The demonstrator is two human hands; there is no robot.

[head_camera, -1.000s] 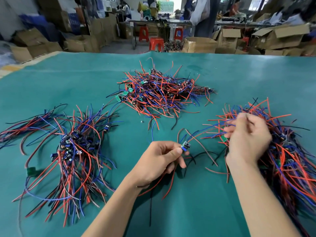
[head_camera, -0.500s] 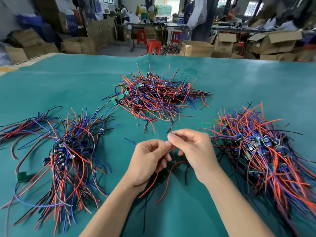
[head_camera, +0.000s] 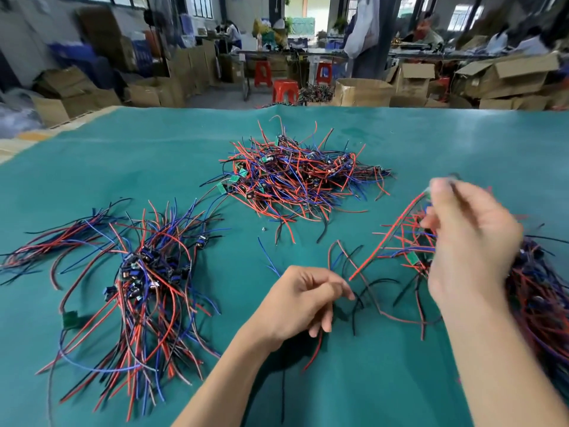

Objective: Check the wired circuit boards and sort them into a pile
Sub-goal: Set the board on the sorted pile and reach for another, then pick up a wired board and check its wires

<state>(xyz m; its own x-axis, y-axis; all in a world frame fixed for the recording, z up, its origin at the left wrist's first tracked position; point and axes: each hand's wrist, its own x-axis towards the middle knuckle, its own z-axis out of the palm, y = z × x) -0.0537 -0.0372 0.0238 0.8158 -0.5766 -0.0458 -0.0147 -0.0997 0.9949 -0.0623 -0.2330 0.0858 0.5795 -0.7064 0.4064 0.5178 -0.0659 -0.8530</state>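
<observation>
Right hand [head_camera: 468, 241] has swung right over the pile [head_camera: 542, 291], leaving left hand [head_camera: 303, 300].

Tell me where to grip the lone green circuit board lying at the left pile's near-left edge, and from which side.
Judging by its pose, grip the green circuit board by its bare left edges, coming from above and the left. It lies flat on the green table mat, and its wires run off to the right into the left pile, so that side is cluttered.

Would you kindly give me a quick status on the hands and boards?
Left hand pinching wires low. Right hand raised over right pile, blurred, grip unclear. Nothing in the way.
</observation>
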